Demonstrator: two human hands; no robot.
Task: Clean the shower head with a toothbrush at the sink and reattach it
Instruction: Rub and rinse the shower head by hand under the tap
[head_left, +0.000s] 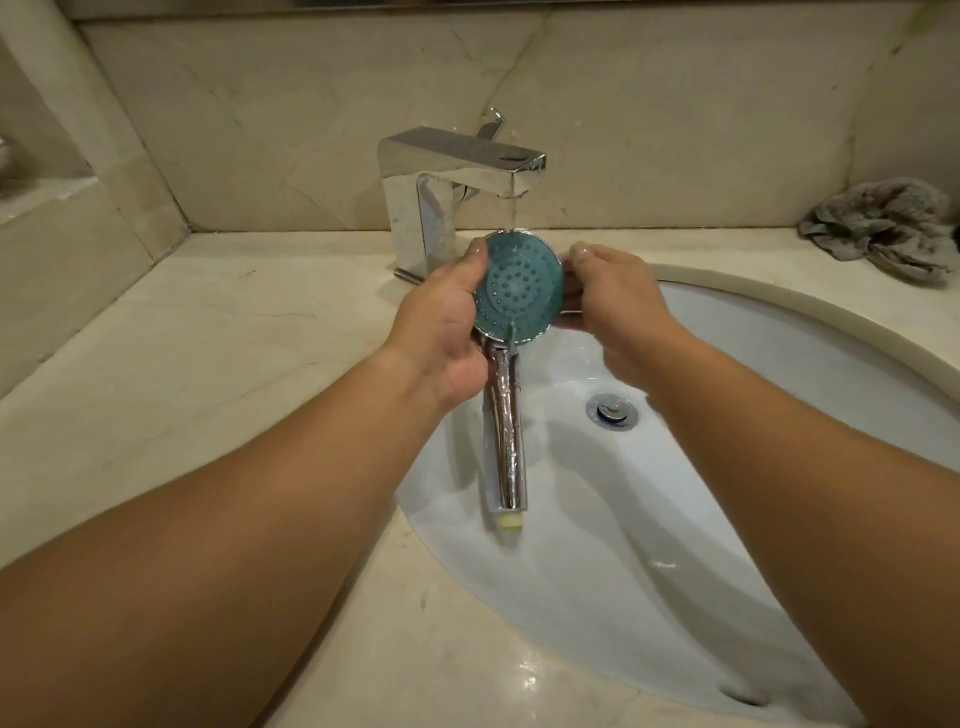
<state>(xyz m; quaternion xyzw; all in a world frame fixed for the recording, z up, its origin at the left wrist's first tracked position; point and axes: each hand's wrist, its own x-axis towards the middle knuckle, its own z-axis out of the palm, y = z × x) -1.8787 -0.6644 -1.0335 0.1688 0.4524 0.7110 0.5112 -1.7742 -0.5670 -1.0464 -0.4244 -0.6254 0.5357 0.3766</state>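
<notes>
The shower head (522, 283) has a round teal spray face and a chrome handle (506, 431) that points down toward me over the sink. My left hand (441, 322) grips its left rim, thumb up by the top edge. My right hand (610, 301) holds the right rim, fingers curled behind the face. Water runs from the chrome faucet (457, 171) onto the top of the face. No toothbrush is visible.
The white sink basin (753, 353) has a chrome drain plug (613, 410) right of the handle. A crumpled grey cloth (883, 223) lies on the counter at the far right. The marble counter (208, 332) stretches left of the faucet, with the wall right behind it.
</notes>
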